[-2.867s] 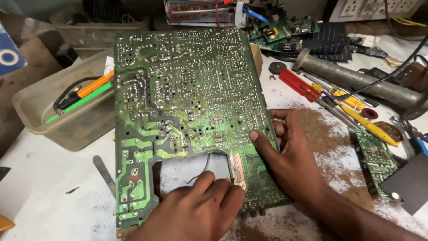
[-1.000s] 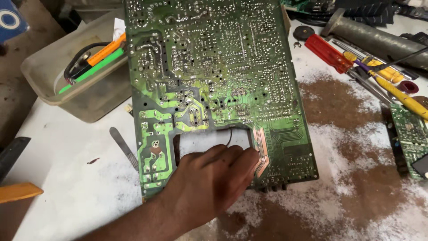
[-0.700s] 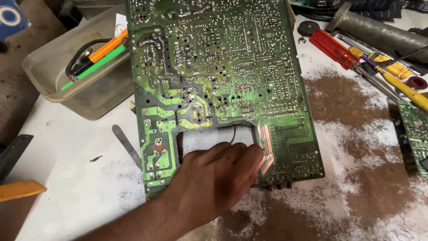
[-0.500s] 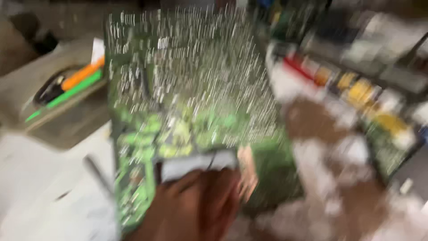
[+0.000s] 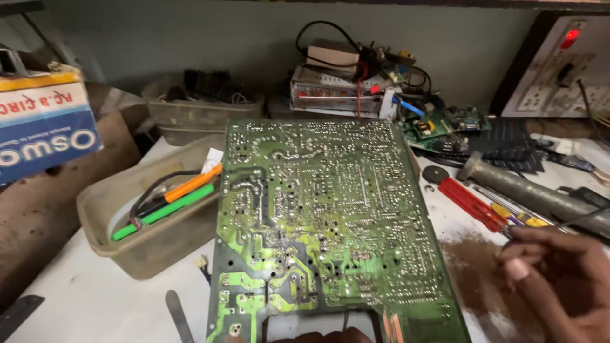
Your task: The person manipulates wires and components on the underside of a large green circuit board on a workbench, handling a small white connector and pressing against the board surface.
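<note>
Moved: view has tilted up; right hand, earlier out of view, now at right with fingers curled by the screwdrivers, grip contents not discernible. Left hand mostly cut off at bottom edge; grip cannot be told. Circuit board: green, solder side up, on white counter, notch at near edge. Left: plastic tray with pens. Right: red screwdriver, grey cylinder. Rear: cluttered electronics.
</note>
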